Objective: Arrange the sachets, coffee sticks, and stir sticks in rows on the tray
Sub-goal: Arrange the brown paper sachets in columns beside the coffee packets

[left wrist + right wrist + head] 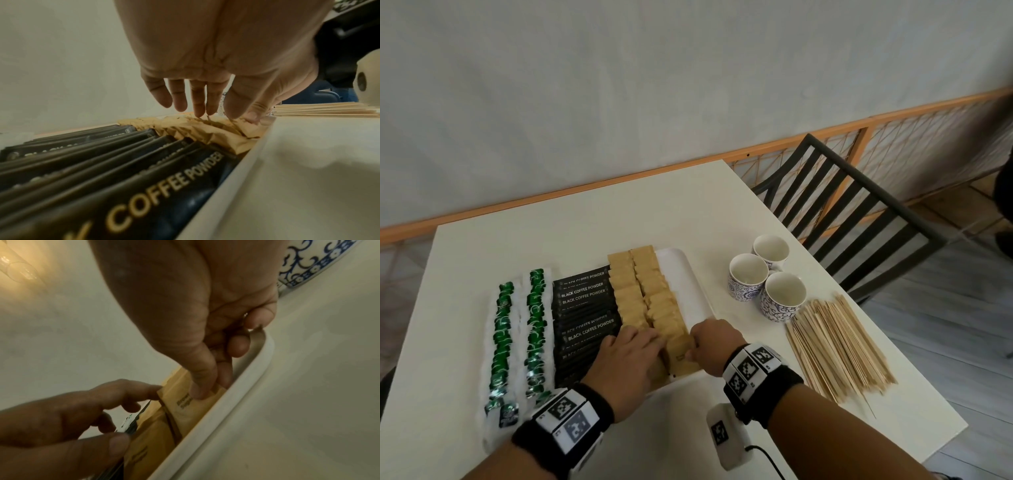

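Note:
A white tray (pixel 698 277) holds rows of green-and-white sachets (pixel 536 329), black coffee sticks (pixel 582 308) and two rows of brown sugar sachets (pixel 643 291). My left hand (pixel 633 346) lies with straight fingers on the near brown sachets (pixel 205 128), beside the coffee sticks (pixel 102 170). My right hand (pixel 705 342) pinches one brown sachet (pixel 681 356) at the tray's near right corner. In the right wrist view the thumb of my right hand (pixel 207 386) presses that sachet (pixel 185 408) just inside the tray rim (pixel 236 394). Wooden stir sticks (pixel 839 346) lie piled on the table to the right.
Three blue-patterned cups (pixel 748 277) stand right of the tray, behind the stir sticks. A black slatted chair (pixel 852 212) is at the table's far right side. The strip of tray right of the brown sachets is bare.

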Demonstrator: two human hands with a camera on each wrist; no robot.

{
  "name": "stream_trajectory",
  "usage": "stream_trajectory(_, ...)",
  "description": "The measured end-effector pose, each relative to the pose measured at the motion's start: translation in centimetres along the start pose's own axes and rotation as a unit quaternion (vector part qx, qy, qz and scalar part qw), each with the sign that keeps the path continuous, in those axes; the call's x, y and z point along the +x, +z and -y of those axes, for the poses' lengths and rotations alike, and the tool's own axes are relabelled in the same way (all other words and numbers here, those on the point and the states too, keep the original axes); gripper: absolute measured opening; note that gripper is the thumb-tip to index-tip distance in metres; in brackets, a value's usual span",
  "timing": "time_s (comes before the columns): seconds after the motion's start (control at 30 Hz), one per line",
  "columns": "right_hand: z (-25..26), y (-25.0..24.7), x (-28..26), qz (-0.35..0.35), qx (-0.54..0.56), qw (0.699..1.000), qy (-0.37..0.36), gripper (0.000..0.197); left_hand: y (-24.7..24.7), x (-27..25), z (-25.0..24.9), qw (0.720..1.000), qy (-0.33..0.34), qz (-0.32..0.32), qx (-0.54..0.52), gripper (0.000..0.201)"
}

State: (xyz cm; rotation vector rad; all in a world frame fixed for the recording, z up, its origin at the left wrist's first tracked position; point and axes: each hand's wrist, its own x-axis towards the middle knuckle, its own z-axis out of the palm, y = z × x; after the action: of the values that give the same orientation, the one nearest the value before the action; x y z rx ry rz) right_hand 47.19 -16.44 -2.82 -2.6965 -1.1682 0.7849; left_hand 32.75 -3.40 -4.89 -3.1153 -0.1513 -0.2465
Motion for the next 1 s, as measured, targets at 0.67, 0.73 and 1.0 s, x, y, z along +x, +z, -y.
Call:
stream_trajectory(0.67,1.2,-0.8,2.7,-0.035,0.158,0.985,0.054,0.043,-1.4,-1.7,-0.4,0.994,-0.09,0.036,-0.053,0.02)
stream_trajectory(0.73,1.4,-1.2,3.4,-0.019,0.182,0.981,0.065,0.046,-1.7,-2.1,-0.2,0.989,-0.104,0.062,-0.083,0.023)
stream_trajectory(1.0,2.0,-1.4,5.3,0.032,0.187,0.981,0.039,0.029,-1.6,-6.7,2.5,0.958,-0.189,0.06,-0.205,0.032)
